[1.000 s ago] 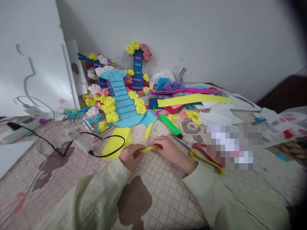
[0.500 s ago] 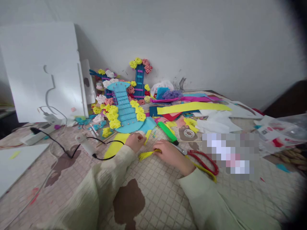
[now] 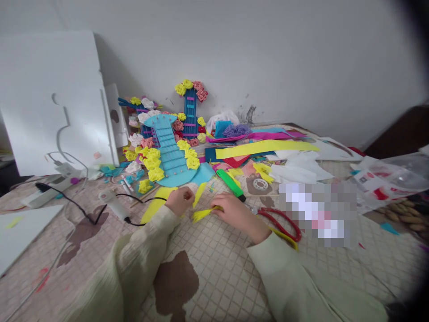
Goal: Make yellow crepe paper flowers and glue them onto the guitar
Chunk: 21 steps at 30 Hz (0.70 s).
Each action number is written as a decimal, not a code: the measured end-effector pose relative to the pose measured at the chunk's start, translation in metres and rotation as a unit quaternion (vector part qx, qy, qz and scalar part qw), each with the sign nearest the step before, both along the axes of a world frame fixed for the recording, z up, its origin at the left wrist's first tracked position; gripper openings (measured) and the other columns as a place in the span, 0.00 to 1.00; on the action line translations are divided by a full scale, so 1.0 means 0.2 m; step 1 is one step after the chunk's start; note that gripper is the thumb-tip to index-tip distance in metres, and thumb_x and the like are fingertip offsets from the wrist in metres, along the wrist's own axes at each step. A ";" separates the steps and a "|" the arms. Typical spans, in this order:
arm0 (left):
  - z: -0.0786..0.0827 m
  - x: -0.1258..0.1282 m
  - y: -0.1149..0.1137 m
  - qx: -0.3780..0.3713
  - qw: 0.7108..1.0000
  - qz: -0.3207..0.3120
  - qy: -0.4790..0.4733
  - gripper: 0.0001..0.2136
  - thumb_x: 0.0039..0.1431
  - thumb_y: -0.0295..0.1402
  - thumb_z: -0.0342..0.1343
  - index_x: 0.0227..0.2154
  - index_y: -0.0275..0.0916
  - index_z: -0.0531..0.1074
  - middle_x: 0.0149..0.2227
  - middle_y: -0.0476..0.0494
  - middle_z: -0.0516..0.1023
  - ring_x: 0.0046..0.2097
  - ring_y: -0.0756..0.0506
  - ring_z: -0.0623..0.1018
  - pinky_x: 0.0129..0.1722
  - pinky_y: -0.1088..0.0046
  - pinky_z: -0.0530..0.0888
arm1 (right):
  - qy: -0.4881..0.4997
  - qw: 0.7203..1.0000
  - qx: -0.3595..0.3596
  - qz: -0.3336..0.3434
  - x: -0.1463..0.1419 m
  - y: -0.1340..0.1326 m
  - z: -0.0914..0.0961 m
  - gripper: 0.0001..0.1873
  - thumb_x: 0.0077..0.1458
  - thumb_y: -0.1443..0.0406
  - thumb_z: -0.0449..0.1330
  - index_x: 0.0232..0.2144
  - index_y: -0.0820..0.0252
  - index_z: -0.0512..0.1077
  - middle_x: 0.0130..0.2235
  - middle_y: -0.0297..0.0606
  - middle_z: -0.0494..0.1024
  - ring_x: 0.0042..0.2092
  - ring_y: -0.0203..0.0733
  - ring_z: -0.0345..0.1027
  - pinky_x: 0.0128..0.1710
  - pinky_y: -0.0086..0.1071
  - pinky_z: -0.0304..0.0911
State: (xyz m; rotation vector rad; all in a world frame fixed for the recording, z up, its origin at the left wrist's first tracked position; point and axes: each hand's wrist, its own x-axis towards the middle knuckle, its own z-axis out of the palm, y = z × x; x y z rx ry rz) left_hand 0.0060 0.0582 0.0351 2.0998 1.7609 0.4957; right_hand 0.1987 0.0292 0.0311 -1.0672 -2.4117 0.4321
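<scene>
As the right hand [image 3: 231, 211] pinches the yellow strip [image 3: 202, 214]: it sits mid-counter [image 3: 228, 268], thin and wrinkly, squeezed skinny at the fingers, fanned at the loose end; a soft, steady pinch should stop rips.
Scissors [image 3: 268, 211]: hard, with a round red loop, toward the counter's right edge; best to keep paper off the blades.
Left hand [image 3: 181, 200]: curled up, beside the strip; can't tell if anything tiny is inside.
Yellow sheet [image 3: 153, 209]: thin, flat, partly behind the left hand.
Green tool [image 3: 229, 182]: long, smooth, black-tipped.
Blue guitar shape [image 3: 170, 156]: flat, near the counter's far edge, with crumply yellow flowers [image 3: 152, 163].
</scene>
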 end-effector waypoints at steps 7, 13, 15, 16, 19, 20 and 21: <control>0.01 -0.04 -0.11 0.009 0.996 -0.073 -0.052 0.04 0.45 0.28 0.52 0.23 0.37 0.71 0.22 0.50 0.76 0.25 0.52 0.74 0.26 0.79 0.69 | 0.013 1.000 0.027 -0.007 -0.02 -0.01 -0.01 0.03 0.50 0.67 0.59 0.30 0.58 0.73 0.37 0.36 0.72 0.42 0.40 0.62 0.43 0.35 0.57; 0.00 -0.03 -0.14 0.000 0.988 -0.135 -0.072 0.05 0.46 0.28 0.52 0.25 0.37 0.73 0.24 0.49 0.77 0.26 0.52 0.74 0.27 0.79 0.69 | 0.019 0.998 0.051 -0.027 -0.03 0.00 -0.04 0.03 0.48 0.66 0.61 0.29 0.55 0.74 0.44 0.36 0.69 0.48 0.43 0.58 0.49 0.40 0.54; -0.01 -0.04 -0.14 0.000 0.986 -0.149 -0.075 0.05 0.47 0.28 0.52 0.25 0.37 0.73 0.24 0.49 0.77 0.26 0.52 0.74 0.27 0.80 0.69 | 0.017 0.998 0.051 -0.026 -0.03 0.00 -0.04 0.03 0.48 0.67 0.61 0.28 0.56 0.74 0.48 0.36 0.67 0.51 0.44 0.56 0.50 0.40 0.52; -0.01 -0.04 -0.15 0.000 0.985 -0.154 -0.076 0.05 0.48 0.29 0.52 0.25 0.37 0.73 0.24 0.49 0.77 0.27 0.52 0.74 0.27 0.80 0.69 | 0.015 0.998 0.049 -0.023 -0.03 0.01 -0.04 0.02 0.47 0.67 0.61 0.28 0.56 0.74 0.48 0.35 0.68 0.51 0.44 0.56 0.51 0.40 0.52; -0.02 -0.04 -0.15 0.003 0.983 -0.165 -0.077 0.07 0.49 0.32 0.52 0.26 0.36 0.73 0.25 0.47 0.77 0.27 0.52 0.74 0.27 0.79 0.70 | 0.003 0.999 0.031 -0.015 -0.04 0.01 -0.04 0.03 0.48 0.67 0.61 0.28 0.56 0.74 0.43 0.34 0.72 0.48 0.43 0.60 0.50 0.39 0.52; -0.03 -0.04 -0.16 0.005 0.983 -0.167 -0.077 0.08 0.49 0.34 0.53 0.26 0.36 0.73 0.25 0.47 0.77 0.26 0.52 0.73 0.27 0.79 0.70 | 0.001 1.000 0.025 -0.016 -0.04 0.01 -0.04 0.03 0.48 0.67 0.60 0.28 0.55 0.74 0.41 0.34 0.73 0.47 0.43 0.61 0.49 0.39 0.53; -0.04 -0.04 -0.16 0.009 0.983 -0.167 -0.076 0.08 0.47 0.35 0.54 0.26 0.35 0.73 0.26 0.46 0.77 0.26 0.51 0.73 0.27 0.78 0.70 | 0.000 1.000 0.020 -0.019 -0.04 0.01 -0.05 0.03 0.49 0.67 0.60 0.29 0.55 0.73 0.39 0.34 0.74 0.46 0.42 0.62 0.49 0.39 0.53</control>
